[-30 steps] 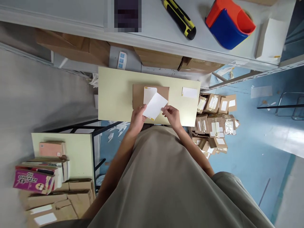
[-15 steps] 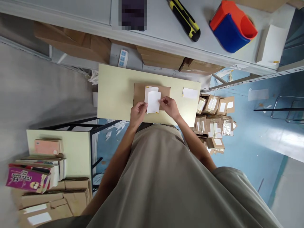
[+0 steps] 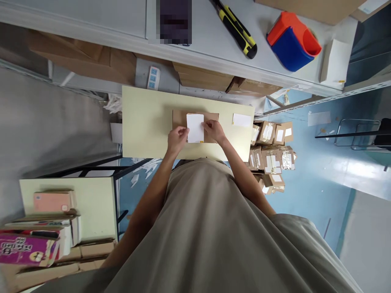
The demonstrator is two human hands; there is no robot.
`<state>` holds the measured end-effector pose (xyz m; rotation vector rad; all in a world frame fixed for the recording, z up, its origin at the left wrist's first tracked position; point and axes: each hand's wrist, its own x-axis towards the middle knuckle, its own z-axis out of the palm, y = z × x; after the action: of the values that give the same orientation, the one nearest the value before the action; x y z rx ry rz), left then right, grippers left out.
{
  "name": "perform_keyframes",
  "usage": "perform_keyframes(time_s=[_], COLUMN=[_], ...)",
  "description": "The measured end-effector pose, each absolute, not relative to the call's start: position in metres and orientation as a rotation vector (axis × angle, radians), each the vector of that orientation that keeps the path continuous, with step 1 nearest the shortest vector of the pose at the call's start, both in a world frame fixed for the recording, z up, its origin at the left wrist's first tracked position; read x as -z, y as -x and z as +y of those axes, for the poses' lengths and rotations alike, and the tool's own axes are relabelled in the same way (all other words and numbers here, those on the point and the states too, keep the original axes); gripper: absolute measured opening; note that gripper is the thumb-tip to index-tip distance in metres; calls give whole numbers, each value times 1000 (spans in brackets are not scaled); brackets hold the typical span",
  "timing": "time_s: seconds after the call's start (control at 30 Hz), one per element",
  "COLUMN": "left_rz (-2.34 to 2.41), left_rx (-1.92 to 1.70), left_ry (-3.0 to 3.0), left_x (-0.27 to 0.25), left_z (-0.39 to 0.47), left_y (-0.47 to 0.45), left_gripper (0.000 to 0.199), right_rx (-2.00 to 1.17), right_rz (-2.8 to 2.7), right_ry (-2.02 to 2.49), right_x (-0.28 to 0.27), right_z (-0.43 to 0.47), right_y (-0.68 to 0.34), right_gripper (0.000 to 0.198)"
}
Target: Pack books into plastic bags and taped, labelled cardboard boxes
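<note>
Between my two hands is a white label with a small yellow mark at its lower edge. My left hand pinches its left edge, and my right hand pinches its right edge. Beneath the label lies a flat brown cardboard box on the pale yellow table. Only a thin strip of another label on the box shows above the held one; the rest is hidden. A separate white label lies on the table to the right of my right hand.
A grey shelf beyond the table carries a yellow-black utility knife, a red-blue tape dispenser and a label stack. Taped cartons are piled on the floor at right. Books lie on a side table at left.
The held label has shifted up and left, now covering most of the label on the box. Both hands still pinch its edges. The camera view has shifted slightly.
</note>
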<state>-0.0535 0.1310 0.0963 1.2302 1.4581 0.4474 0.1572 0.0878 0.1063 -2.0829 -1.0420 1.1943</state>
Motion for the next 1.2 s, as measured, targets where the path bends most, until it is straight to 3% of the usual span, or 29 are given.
perform_keyframes(time_s=[0.23, 1.2], left_rz=[1617, 1720], left_rx=[-221, 94], left_ry=[-1389, -1562], left_x=[-88, -104], left_z=[148, 167], left_y=[43, 25], left_gripper=[17, 18], right_rx=[-1220, -1157], right_rz=[-1066, -1138], right_ry=[2274, 2568], right_x=[-87, -102], right_z=[100, 113], right_y=[-154, -140], right_gripper=[35, 26])
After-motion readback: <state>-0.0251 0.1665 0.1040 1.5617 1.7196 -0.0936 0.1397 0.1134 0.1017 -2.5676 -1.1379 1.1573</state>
